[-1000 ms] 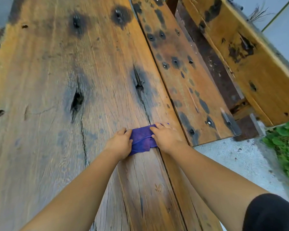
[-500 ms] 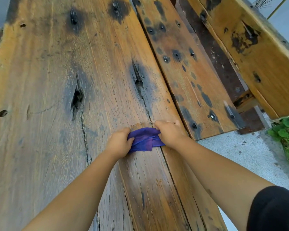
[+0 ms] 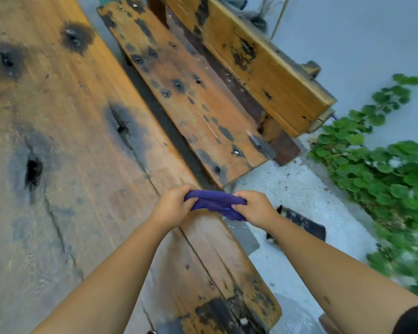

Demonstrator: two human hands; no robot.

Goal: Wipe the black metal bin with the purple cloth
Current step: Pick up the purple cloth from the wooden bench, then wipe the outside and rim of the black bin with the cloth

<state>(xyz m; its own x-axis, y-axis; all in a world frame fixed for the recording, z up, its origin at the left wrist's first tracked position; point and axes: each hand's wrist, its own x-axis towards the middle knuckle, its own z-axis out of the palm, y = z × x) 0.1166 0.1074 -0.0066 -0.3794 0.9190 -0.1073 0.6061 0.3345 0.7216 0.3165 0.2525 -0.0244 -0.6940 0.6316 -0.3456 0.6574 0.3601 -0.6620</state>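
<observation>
The purple cloth (image 3: 216,203) is bunched and stretched between both hands, lifted just above the right edge of the wooden table (image 3: 65,165). My left hand (image 3: 173,205) grips its left end and my right hand (image 3: 256,207) grips its right end. A dark, partly black object (image 3: 302,224) lies on the concrete ground just beyond my right forearm; it is blurred and I cannot tell whether it is the black metal bin.
A weathered wooden bench (image 3: 193,97) with a backrest (image 3: 263,61) runs beside the table on the right. Green leafy plants (image 3: 381,172) grow along the grey wall at right. Pale concrete ground (image 3: 287,184) lies between bench and plants.
Both hands have lifted the cloth off the tabletop and pulled it out toward the table's right edge. The view has swung right, showing ground and plants.
</observation>
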